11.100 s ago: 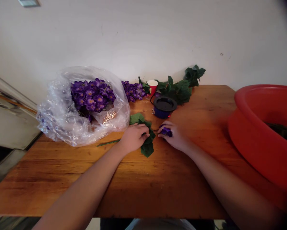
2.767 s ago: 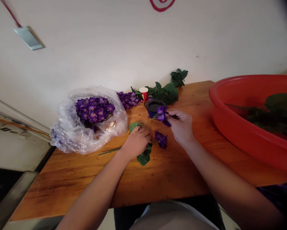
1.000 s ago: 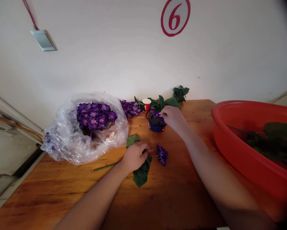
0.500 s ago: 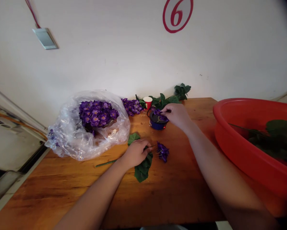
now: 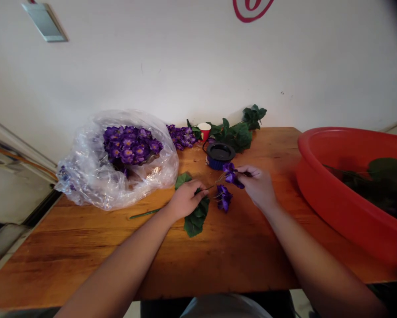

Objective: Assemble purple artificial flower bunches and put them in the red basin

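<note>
Head view, and front and centre is the purple artificial flower (image 5: 232,173) pinched in the right hand (image 5: 258,184), around the middle of the table (image 5: 172,265). The grip's on the petal end, I'd guess so the thin stalks (image 5: 220,178) point free toward the left. Left hand (image 5: 188,198) is curled over a leafy stem (image 5: 196,221), fingertips pinching it so a skinny dark tip (image 5: 211,187) pokes out rightward. A second flower (image 5: 223,198) lies just beside that tip, probably parked for easy reach. Behind is a blue pot (image 5: 220,152) with a black top, then a paper cup (image 5: 204,132), loose purple blooms (image 5: 183,137) and green sprigs (image 5: 240,137) along the far edge. Clear plastic bag (image 5: 95,181) toward the left edge, mouth wide around its bunched flowers (image 5: 128,145), presumably for grabbing. Red tub (image 5: 327,198) covers the right end, with greenery (image 5: 389,174) inside. Brands? None I can read, just a cut-off red marking (image 5: 251,11) on the wall (image 5: 185,62).
</note>
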`<state>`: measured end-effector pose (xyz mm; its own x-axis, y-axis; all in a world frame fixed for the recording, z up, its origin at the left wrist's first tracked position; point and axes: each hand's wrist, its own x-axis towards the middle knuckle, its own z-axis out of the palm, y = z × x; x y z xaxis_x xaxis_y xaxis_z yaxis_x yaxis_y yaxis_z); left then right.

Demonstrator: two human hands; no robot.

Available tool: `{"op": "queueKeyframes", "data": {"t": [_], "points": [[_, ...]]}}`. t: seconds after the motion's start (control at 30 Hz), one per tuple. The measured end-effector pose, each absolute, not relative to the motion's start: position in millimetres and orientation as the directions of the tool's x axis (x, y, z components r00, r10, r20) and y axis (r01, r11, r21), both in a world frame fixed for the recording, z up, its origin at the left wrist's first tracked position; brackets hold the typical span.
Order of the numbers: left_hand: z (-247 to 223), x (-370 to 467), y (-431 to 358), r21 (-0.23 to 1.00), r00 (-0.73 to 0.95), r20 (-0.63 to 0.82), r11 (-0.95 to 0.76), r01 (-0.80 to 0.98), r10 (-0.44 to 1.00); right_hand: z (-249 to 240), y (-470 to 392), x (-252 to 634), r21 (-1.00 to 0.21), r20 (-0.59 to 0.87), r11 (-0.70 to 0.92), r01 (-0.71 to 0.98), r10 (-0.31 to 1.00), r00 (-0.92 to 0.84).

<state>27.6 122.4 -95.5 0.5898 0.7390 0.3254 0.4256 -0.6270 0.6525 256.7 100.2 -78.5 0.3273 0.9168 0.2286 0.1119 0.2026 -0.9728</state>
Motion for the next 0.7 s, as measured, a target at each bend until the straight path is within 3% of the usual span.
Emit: {"op": "queueKeyframes", "data": {"t": [0.7], "points": [[-95,30,126,0.642,0.617,0.3,-0.632,0.433,0.728,-96,108,266,-0.961,0.258,0.221,0.168,0.934,0.246]]}}
